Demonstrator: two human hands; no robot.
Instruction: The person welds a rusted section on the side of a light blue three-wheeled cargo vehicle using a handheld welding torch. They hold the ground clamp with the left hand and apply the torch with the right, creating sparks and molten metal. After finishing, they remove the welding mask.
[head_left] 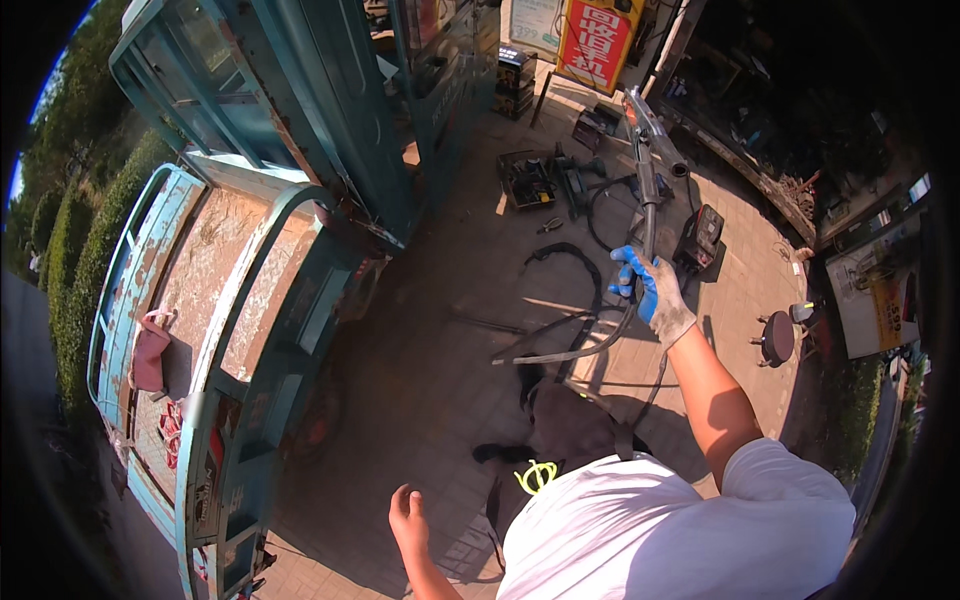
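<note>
My right hand [652, 292], in a blue and grey work glove, is closed round a long dark metal tube assembly [645, 185]. Its far end carries shiny grey cylinders, one branching off to the right. From below the glove a dark curved bar [560, 355] runs left; whether it belongs to the same piece I cannot tell. My left hand [408, 520] is bare and hangs low, beside the teal three-wheeled cargo vehicle [290, 330]. Its finger and thumb are slightly apart, with nothing seen in them.
An open toolbox [527, 180] and a dark metal part [578, 185] lie on the paving ahead. Right of the held assembly stands a black and red box [702, 235]. Cables [592, 225] trail over the ground. A small round stool [777, 338] stands further right.
</note>
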